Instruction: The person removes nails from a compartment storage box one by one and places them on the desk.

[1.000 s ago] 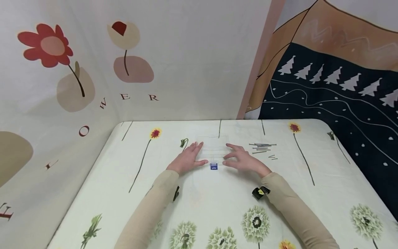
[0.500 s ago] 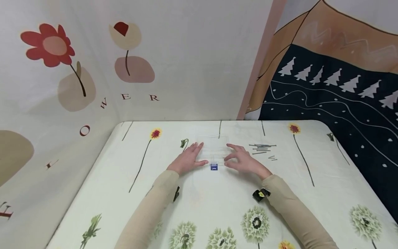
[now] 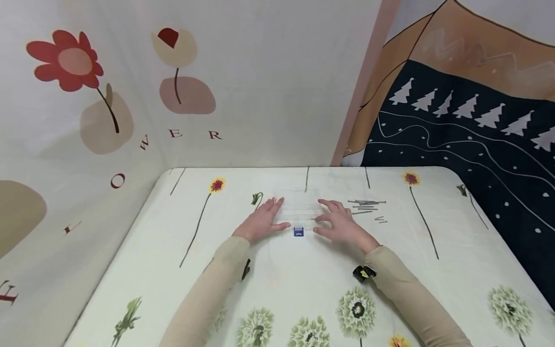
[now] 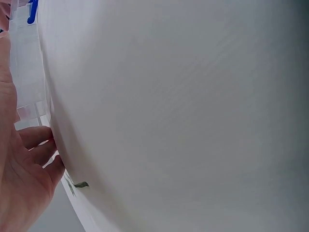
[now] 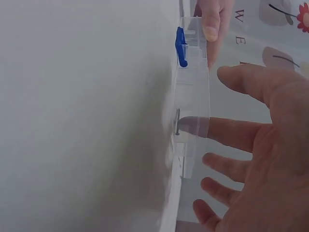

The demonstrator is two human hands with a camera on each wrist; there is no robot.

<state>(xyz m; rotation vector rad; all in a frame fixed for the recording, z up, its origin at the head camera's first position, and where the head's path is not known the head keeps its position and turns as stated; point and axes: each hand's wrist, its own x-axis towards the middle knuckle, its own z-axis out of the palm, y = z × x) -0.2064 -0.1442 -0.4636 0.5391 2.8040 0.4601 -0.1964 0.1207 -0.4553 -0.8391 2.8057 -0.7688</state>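
Note:
A clear plastic box (image 3: 299,200) with a blue latch (image 3: 298,232) on its near side lies on the table between my hands. My left hand (image 3: 258,224) rests at the box's left end, its thumb at the near corner and its index finger reaching along the far part. Through the clear wall in the right wrist view, a nail (image 5: 177,122) shows inside the box. The index fingertip (image 5: 193,125) of my right hand (image 3: 342,226) is at that nail, while the other fingers are spread apart outside. Whether it presses the nail I cannot tell.
Several long nails (image 3: 366,203) lie in a loose pile to the right of the box. A few shorter nails (image 3: 380,219) lie just nearer. The table (image 3: 282,284) has a white flower-printed cover, and printed cloth hangs behind and to the sides.
My right hand has shifted very slightly to the right. The left hand, the box and the loose nails have stayed in place.

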